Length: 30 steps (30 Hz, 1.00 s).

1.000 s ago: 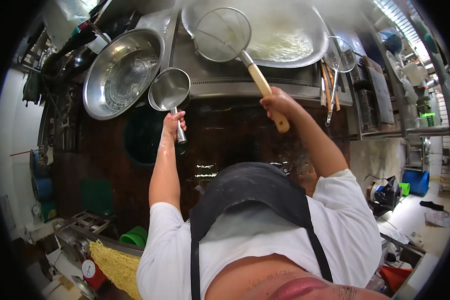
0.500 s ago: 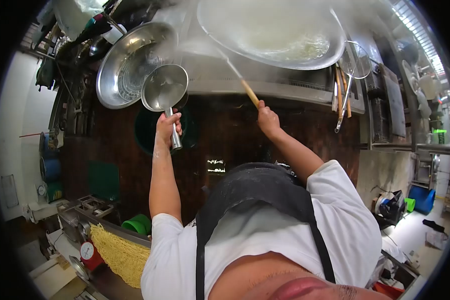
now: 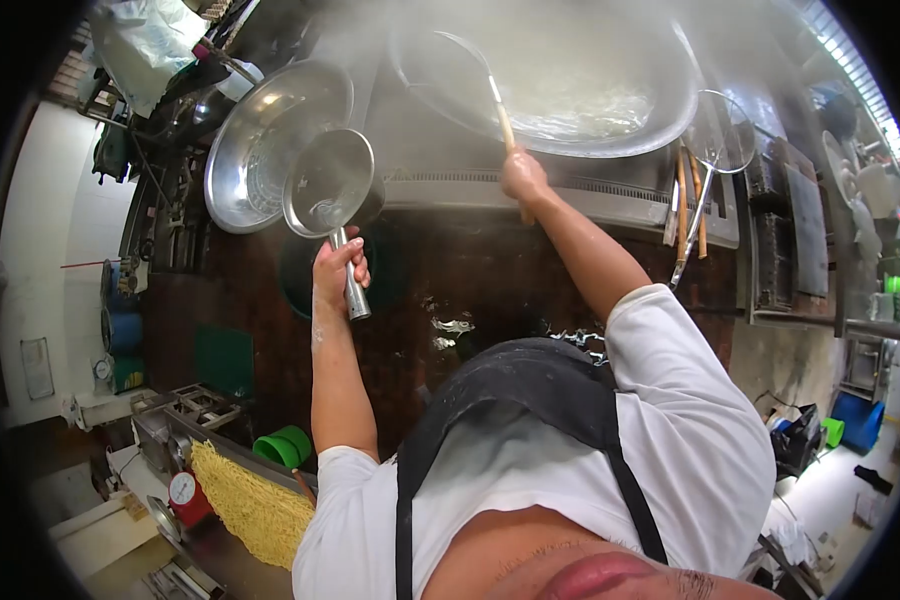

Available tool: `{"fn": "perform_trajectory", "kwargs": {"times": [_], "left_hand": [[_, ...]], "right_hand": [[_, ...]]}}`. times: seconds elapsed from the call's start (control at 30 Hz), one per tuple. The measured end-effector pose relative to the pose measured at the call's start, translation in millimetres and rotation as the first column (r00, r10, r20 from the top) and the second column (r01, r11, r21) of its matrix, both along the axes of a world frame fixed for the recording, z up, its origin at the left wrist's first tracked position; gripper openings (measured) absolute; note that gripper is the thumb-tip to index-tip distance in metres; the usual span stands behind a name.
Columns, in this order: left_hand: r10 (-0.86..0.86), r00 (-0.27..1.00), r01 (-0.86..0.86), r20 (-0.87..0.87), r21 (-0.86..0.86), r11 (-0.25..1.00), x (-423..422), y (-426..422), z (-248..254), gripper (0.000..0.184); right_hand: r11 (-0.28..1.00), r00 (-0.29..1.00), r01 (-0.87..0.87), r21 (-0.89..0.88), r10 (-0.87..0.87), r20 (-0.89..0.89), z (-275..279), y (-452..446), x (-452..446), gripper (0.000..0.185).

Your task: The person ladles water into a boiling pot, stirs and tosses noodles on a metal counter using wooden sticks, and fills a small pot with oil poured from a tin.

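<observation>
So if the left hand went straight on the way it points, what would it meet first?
Likely the large metal basin, just beyond the metal pan in the left hand; depth is unclear, so the pan might pass over the rim.

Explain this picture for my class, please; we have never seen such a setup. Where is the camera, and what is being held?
There is no machine: these are someone's own bare hands, seen by a camera worn on the head, looking forward and down. The left hand holds a round silver metal ladle. The right hand grips a metal tool with a pale wooden handle; its far end appears over a wide silver metal pan, blurred by steam. Farther left is a shiny round metal basin. At lower left lies a heap of thin yellow strands.
</observation>
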<state>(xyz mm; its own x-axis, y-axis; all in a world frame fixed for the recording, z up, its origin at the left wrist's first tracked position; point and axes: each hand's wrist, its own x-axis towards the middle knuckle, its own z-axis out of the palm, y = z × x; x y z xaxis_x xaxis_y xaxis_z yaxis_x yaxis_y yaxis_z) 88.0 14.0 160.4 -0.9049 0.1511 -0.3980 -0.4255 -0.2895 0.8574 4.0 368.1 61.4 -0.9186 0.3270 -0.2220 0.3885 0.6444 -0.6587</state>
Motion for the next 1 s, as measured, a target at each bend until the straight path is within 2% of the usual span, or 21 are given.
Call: {"fn": "perform_trajectory", "kwargs": {"times": [0.07, 0.1, 0.13, 0.2, 0.4, 0.43, 0.53, 0.57, 0.67, 0.7, 0.8, 0.83, 0.87, 0.93, 1.0], "left_hand": [[0.006, 1.0, -0.006, -0.001, -0.004, 1.0, 2, 0, -1, 0.035], [0.006, 1.0, -0.005, 0.006, -0.023, 1.0, 4, -1, 0, 0.035], [0.003, 1.0, -0.002, 0.017, -0.039, 0.999, 8, -1, 1, 0.035], [0.004, 1.0, -0.003, 0.021, -0.052, 0.999, 10, 2, 3, 0.035], [0.029, 1.0, -0.028, 0.01, -0.075, 0.997, 10, 7, 11, 0.034], [0.03, 1.0, -0.03, 0.004, -0.075, 0.997, 8, 9, 13, 0.034], [0.028, 1.0, -0.029, -0.004, -0.081, 0.996, 2, 16, 20, 0.034], [0.027, 1.0, -0.027, -0.006, -0.084, 0.996, 1, 20, 23, 0.034], [0.024, 1.0, -0.025, -0.011, -0.117, 0.993, -11, 34, 31, 0.034], [0.015, 1.0, -0.017, -0.019, -0.118, 0.993, -17, 38, 30, 0.034], [-0.045, 0.998, 0.039, -0.038, -0.139, 0.99, -38, 49, 28, 0.035], [-0.052, 0.998, 0.045, -0.043, -0.144, 0.989, -46, 56, 26, 0.036], [-0.071, 0.996, 0.062, -0.053, -0.151, 0.987, -56, 62, 24, 0.036], [-0.094, 0.994, 0.082, -0.05, -0.204, 0.976, -75, 84, 27, 0.037], [-0.157, 0.987, 0.137, -0.04, -0.309, 0.941, -98, 105, 29, 0.034]], "right_hand": [[0.999, 0.999, -0.027, 0.022, 0.027, -0.041, -9, -18, 17, 0.045], [0.991, 0.993, -0.093, 0.092, 0.099, -0.065, -12, -28, 37, 0.042], [0.99, 0.99, -0.144, 0.001, 0.144, -0.006, 3, -35, 60, 0.038], [0.976, 0.983, -0.179, 0.122, 0.183, -0.026, 17, -38, 94, 0.038], [0.962, 0.959, -0.266, -0.061, 0.258, -0.113, 65, -6, 111, 0.044], [0.961, 0.954, -0.272, -0.06, 0.26, -0.147, 55, -7, 114, 0.049], [0.951, 0.944, -0.305, 0.041, 0.308, -0.117, 2, -11, 115, 0.041], [0.936, 0.937, -0.35, 0.035, 0.35, -0.008, -9, -7, 114, 0.044], [0.924, 0.926, -0.375, 0.075, 0.377, -0.014, -45, 6, 115, 0.049], [0.926, 0.924, -0.367, 0.087, 0.374, -0.081, -49, 11, 115, 0.054], [0.958, 0.95, -0.283, -0.041, 0.274, -0.147, -4, 42, 121, 0.056], [0.966, 0.97, -0.205, -0.156, 0.179, -0.166, 5, 57, 127, 0.055], [0.918, 0.985, -0.155, -0.366, 0.115, -0.127, 16, 79, 131, 0.054], [0.684, 1.0, -0.028, -0.729, 0.012, -0.028, 31, 130, 147, 0.052], [0.654, 0.996, 0.047, -0.755, -0.091, -0.016, 31, 192, 165, 0.054]]}}
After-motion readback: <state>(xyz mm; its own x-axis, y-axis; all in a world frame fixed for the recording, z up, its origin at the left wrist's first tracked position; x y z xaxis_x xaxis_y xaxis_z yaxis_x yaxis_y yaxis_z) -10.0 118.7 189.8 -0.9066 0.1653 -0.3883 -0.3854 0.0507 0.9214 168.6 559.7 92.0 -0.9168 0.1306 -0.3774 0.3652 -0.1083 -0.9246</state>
